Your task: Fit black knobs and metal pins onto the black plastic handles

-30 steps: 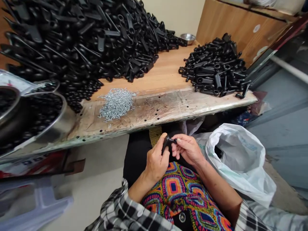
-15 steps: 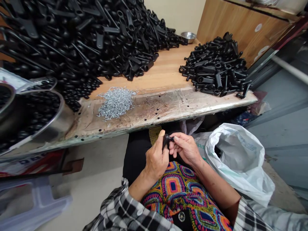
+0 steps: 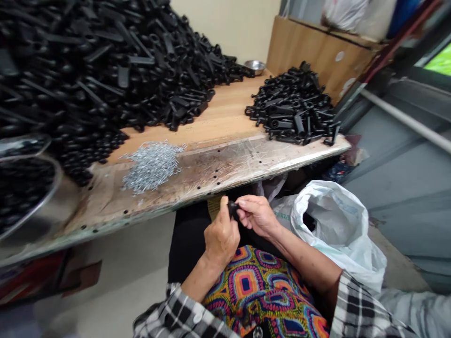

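Note:
My left hand (image 3: 221, 237) grips a small black plastic part (image 3: 232, 209), mostly hidden by the fingers. The fingertips of my right hand (image 3: 257, 216) pinch the same part from the other side. Both hands are held low over my patterned lap, just below the table's front edge. On the table, a large heap of black plastic handle-like parts (image 3: 116, 80) rises at the left, and a smaller heap (image 3: 292, 110) lies at the right. Between my hands and the large heap lies a pile of small silver screws (image 3: 151, 166).
A steel basin of round black parts (image 3: 24, 192) sits at the table's left end, and a small steel bowl (image 3: 255, 66) at the back. A white plastic bag (image 3: 334, 230) stands open to the right of my lap. A wooden cabinet (image 3: 317, 61) is behind the table.
The view has swung slightly, so the table and heaps sit further left and lower. My hands have drawn closer around the black part, which now shows less between the fingers.

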